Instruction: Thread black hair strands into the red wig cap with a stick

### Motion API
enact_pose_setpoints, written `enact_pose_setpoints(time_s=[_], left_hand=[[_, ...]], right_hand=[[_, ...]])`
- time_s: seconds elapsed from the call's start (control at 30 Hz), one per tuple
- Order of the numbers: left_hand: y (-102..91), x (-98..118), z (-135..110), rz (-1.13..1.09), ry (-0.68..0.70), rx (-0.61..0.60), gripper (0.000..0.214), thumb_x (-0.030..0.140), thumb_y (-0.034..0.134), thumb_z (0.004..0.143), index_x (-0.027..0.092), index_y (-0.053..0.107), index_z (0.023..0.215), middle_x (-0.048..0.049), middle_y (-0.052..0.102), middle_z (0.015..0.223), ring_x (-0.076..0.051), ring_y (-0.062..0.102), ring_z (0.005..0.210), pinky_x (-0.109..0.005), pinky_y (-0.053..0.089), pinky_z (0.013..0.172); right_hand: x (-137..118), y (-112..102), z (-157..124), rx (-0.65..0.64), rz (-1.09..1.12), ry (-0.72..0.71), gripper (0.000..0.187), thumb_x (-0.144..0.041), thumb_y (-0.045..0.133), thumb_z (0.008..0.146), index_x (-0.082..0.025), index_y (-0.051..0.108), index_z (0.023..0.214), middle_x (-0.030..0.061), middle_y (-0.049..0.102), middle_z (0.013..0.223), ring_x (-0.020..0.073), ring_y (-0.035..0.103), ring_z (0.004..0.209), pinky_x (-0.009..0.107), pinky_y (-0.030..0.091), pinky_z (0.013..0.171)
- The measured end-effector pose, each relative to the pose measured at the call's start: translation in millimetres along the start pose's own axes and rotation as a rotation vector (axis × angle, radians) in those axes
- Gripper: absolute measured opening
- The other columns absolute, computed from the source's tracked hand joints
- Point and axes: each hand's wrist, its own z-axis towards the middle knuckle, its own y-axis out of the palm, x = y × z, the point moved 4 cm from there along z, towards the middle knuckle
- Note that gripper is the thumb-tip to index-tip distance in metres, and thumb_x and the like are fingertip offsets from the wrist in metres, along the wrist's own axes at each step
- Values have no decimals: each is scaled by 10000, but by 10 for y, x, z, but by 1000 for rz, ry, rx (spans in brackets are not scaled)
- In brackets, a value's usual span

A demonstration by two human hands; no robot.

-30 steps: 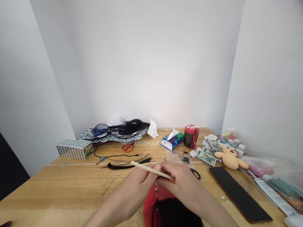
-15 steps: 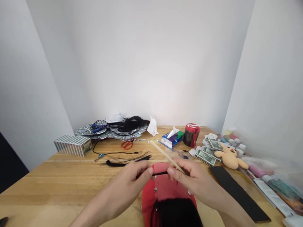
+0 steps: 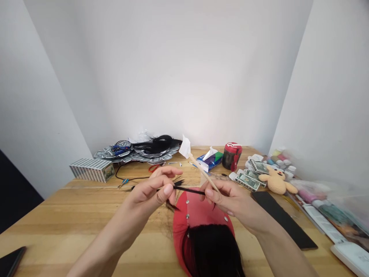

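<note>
The thin black strand of hair (image 3: 188, 189) stretches between my two hands, just above the far edge of the red cap (image 3: 198, 213). My left hand (image 3: 152, 190) pinches it between thumb and fingertips. My right hand (image 3: 230, 200) pinches the other end and also clasps a wooden stick (image 3: 203, 173) that slants up and away from the cap. Black hair (image 3: 213, 250) covers the cap's near side. A tissue pack (image 3: 210, 161) lies beyond the cap, and a flat black slab (image 3: 284, 225) lies to its right.

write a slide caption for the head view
Left hand and right hand hold a black hair strand over a red cap, wooden stick in the right.
</note>
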Motion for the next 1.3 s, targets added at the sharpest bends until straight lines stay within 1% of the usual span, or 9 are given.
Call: enact_pose_setpoints(time_s=[0.17,0.37,0.53,0.7,0.83,0.93,1.07,1.13,1.3], left_hand=[[28,-66,-29,-166,-71,88,352,512,609,934,224,657,736,0,648,888,-171,556,886,-244,407,818],[72,-76,-13,-231,-75,156,375,446,609,950,193,626,675,-40,654,1289,-248,462,1287,-291,369,1021],[87,-32,-38,-339,-20,179,361,482,631,923,214,585,684,-27,740,934,-246,612,1087,-293,474,888],[39,20,5,287,51,181,327,408,507,983,224,569,720,-74,720,1136,-292,560,1218,-360,408,992],[95,12,31,605,161,145,321,298,428,990,227,545,700,-105,650,1231,-298,417,1359,-414,352,1051],[151,-2,6,668,192,145,314,274,428,988,226,558,706,-103,625,1206,-302,407,1340,-451,325,1067],[221,-15,-47,547,159,72,287,289,432,1001,240,641,811,-77,541,1317,-284,394,1339,-438,327,1080],[239,-29,-69,472,117,43,271,308,449,1001,248,665,850,-68,523,1345,-280,414,1325,-422,352,1067],[284,-46,-89,325,96,-32,241,337,497,993,271,718,922,-47,593,1308,-269,444,1303,-373,384,1054]], right_hand=[[-36,67,14,-9,15,-16,465,-628,636,839,-173,640,745,-39,498,694,101,402,597,232,304,546],[46,91,39,-14,33,-7,417,-587,619,866,-190,633,738,11,643,794,175,581,807,259,414,714],[123,132,67,-88,-26,60,422,-583,590,894,-176,699,874,26,699,861,185,608,817,278,437,725],[23,-250,-14,361,-184,16,436,-588,598,873,-221,736,1063,65,728,1031,272,632,980,358,486,807],[-217,-284,-250,613,-388,-189,253,-485,644,864,-288,779,948,46,702,873,227,631,736,294,475,554],[-343,25,-338,543,-502,-454,164,-348,638,897,-311,794,933,26,663,825,153,584,566,256,450,460],[-307,404,-276,386,-683,-542,308,-180,525,947,-267,739,1151,55,707,904,189,680,739,283,545,651],[-289,449,-249,374,-719,-540,299,-166,498,958,-248,746,1104,62,708,918,202,691,797,307,549,713],[-307,355,-276,359,-700,-464,237,-194,525,956,-212,721,823,49,659,869,157,658,676,259,493,575]])
